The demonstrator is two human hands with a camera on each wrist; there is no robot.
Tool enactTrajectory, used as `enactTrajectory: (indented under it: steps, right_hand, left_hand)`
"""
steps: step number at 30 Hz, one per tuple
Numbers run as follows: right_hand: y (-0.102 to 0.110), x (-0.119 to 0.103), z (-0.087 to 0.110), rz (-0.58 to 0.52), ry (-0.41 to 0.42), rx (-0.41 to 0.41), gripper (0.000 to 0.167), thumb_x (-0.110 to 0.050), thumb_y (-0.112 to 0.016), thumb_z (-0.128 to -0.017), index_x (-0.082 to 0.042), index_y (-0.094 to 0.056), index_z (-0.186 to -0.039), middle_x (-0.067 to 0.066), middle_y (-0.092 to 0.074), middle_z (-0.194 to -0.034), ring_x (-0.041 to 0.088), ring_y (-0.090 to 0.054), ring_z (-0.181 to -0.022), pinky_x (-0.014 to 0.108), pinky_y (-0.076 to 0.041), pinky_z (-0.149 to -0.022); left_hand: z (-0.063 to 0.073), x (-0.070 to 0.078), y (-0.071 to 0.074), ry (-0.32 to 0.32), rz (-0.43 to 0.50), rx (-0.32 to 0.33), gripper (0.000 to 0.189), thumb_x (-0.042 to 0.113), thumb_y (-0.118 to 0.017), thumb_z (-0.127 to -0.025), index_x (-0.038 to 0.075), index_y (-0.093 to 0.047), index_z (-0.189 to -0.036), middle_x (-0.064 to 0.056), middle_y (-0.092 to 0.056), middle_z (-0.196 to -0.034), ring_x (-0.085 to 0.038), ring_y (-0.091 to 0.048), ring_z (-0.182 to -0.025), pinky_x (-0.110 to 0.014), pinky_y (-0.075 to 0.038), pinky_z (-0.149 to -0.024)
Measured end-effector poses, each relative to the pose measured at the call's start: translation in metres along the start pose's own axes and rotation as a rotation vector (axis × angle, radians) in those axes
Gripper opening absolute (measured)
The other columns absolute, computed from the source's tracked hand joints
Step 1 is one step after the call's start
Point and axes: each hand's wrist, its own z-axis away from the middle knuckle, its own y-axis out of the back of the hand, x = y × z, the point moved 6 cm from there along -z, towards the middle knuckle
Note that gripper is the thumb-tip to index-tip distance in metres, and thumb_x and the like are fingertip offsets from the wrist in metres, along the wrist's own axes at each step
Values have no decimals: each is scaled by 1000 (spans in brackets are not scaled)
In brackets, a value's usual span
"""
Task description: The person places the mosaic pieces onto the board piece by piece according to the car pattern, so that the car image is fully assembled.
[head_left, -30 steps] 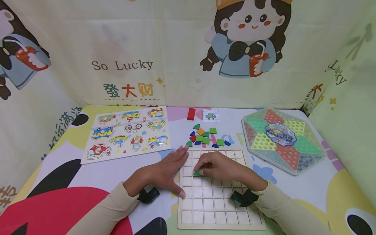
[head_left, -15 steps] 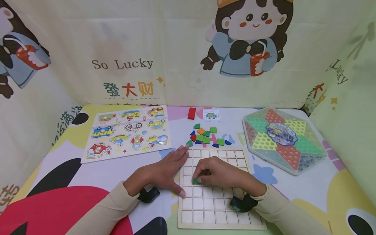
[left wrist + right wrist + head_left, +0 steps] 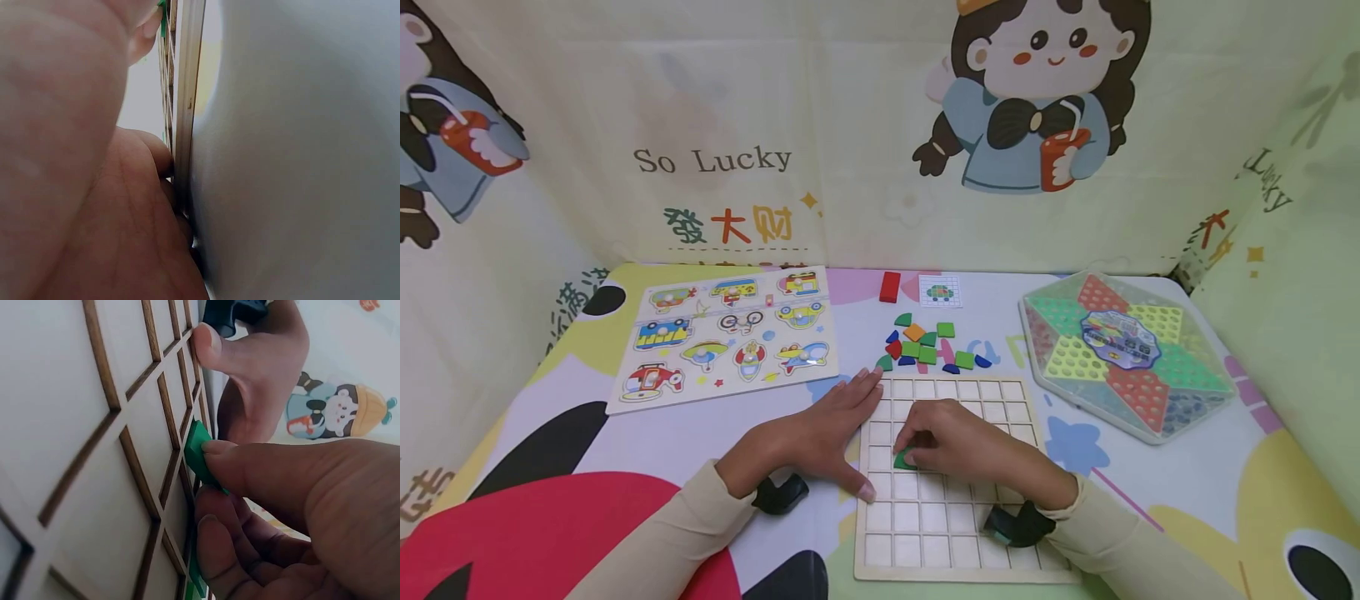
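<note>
A wooden grid board point(image 3: 955, 573) lies flat in front of me. My right hand point(image 3: 958, 437) is over its left-middle cells, pinching a small green piece point(image 3: 196, 447) with a curved edge between thumb and fingers. That piece touches or nearly touches the grid bars; whether it sits inside a cell I cannot tell. My left hand point(image 3: 820, 433) rests with extended fingers along the board's left edge, thumb on the frame. Low in the right wrist view, another green patch point(image 3: 197, 575) shows beneath the fingers, mostly hidden. The right hand covers several cells in the head view.
Loose green, blue, red and orange pieces point(image 3: 927, 354) lie just beyond the board. Behind them are a red block point(image 3: 889, 287) and a pattern card point(image 3: 940, 292). A vehicle puzzle board point(image 3: 722, 342) stands left, a hexagonal game box point(image 3: 1123, 358) right.
My right hand has shifted toward me with the green piece, by roughly one cell, then stayed nearly in place. The left hand has kept its position on the board's edge.
</note>
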Motion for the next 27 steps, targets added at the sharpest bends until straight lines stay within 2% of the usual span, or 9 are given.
enactTrajectory:
  steps: [3, 7, 12, 18, 27]
  right_hand:
    - [0, -2, 0, 37, -9, 10, 8, -5, -74, -86, -13, -75, -90, -10, -58, -87, 5, -52, -79, 22, -48, -69]
    - [-1, -3, -1, 63, -19, -18, 8, -7, -75, -86, -11, -77, -93, -10, -58, -89, 5, -53, -82, 21, -48, -71]
    - [-1, -2, 0, 59, -24, -53, 14, -7, -75, -86, -10, -76, -99, -9, -59, -95, 7, -54, -87, 21, -50, -75]
    - [1, -1, 1, 54, 3, -70, 12, -5, -72, -88, -12, -76, -98, -11, -58, -92, 5, -54, -87, 22, -50, -77]
    - [5, 4, 2, -32, 9, -76, 15, -5, -70, -89, -13, -75, -101, -8, -64, -92, 6, -55, -80, 24, -51, -73]
  left_hand:
    - [0, 0, 0, 0, 4, 0, 127, 68, -75, -67, 9, -8, -157, -1, 8, -163, -17, 12, -146, -41, 1, -117]
    - [1, -1, 0, 2, 7, -2, 127, 68, -75, -67, 9, -7, -157, -1, 8, -163, -17, 13, -146, -41, 1, -117]
    - [0, -1, 0, 2, 0, -5, 128, 69, -74, -67, 9, -7, -157, 0, 9, -163, -16, 14, -146, -40, 2, -117]
    - [0, 0, 0, -6, 2, -5, 128, 69, -74, -67, 9, -6, -157, 0, 10, -163, -16, 15, -146, -39, 3, -117]
    - [-1, -1, 0, -9, -7, -8, 127, 69, -75, -68, 9, -6, -157, -1, 10, -163, -16, 15, -146, -39, 3, -117]
